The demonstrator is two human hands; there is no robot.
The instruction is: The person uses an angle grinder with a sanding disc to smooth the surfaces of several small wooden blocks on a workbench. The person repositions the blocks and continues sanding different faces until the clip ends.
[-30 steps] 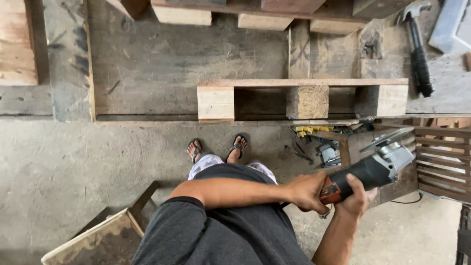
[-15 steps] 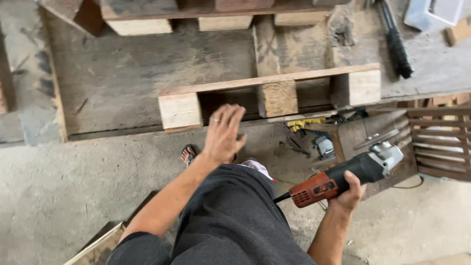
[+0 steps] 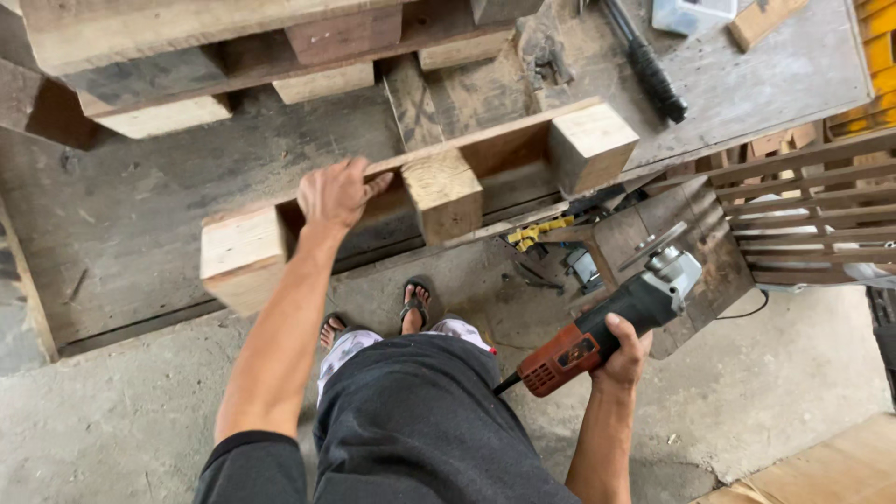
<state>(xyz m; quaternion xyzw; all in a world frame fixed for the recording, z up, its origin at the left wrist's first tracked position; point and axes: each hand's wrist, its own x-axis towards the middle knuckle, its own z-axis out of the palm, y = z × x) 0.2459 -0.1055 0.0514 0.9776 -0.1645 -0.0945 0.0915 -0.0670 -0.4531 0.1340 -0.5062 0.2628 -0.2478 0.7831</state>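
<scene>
My left hand (image 3: 334, 194) rests on the top edge of a wooden pallet piece (image 3: 439, 173), a thin plank with three square blocks under it, lying on a worn workbench (image 3: 140, 215). The fingers curl over the plank between the left and middle blocks. My right hand (image 3: 623, 353) is down at my side, closed around the black body of an orange and grey angle grinder (image 3: 611, 322). The grinder's disc end points up and to the right, away from the pallet piece.
More pallet wood (image 3: 187, 56) lies at the bench's back. A black-handled hammer (image 3: 649, 70) and a clear plastic box (image 3: 691, 14) sit at the bench's right. A slatted wooden crate (image 3: 803, 210) stands at right. Tools (image 3: 560, 247) lie under the bench; concrete floor (image 3: 112, 420) below.
My left hand let go of the grinder, reached forward and came down on the pallet piece. The grinder stayed in my right hand. The view tilted and moved closer to the bench.
</scene>
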